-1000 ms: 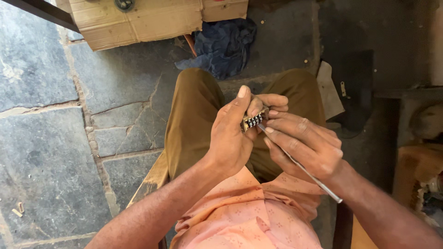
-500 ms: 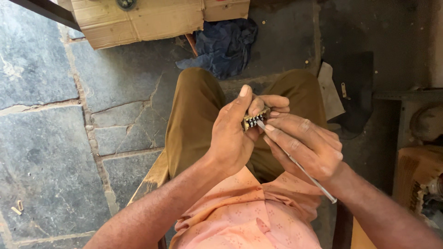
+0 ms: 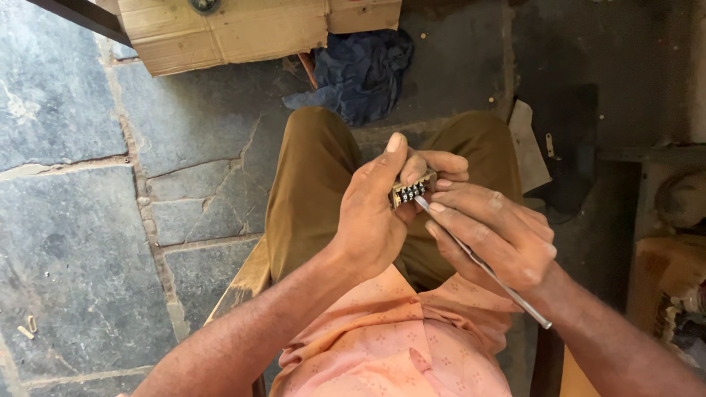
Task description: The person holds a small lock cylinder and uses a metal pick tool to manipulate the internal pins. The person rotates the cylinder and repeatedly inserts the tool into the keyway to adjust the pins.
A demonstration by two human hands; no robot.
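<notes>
While the person sits with both knees over the stone floor (image 3: 81, 242), a small metal block (image 3: 409, 191) set with a row of small pins is held above the lap, between the 2 hands. The left hand (image 3: 375, 213) is clamped on the block, thumb raised along its near side and fingers curled behind it. The right hand (image 3: 493, 235) is closed around a thin metal rod (image 3: 482, 266), whose tip is laid against the pin row while its free end points back past the wrist.

For this probing to go well, it is judged that the block should be kept still and turned so that the pin row faces the eye, and the rod should be steered by the fingertips with light pressure, 1 pin at a time, so that the tip does not slip off the small face.

By count, 1 block and 1 rod are seen. The pins appear to number about 5, though they are too small for certainty. On the floor beyond the knees lie 1 dark blue cloth (image 3: 360, 70) and 1 flattened cardboard box (image 3: 235, 29). Near the left edge, 2 small pale scraps (image 3: 28, 327) are seen on the stone.
</notes>
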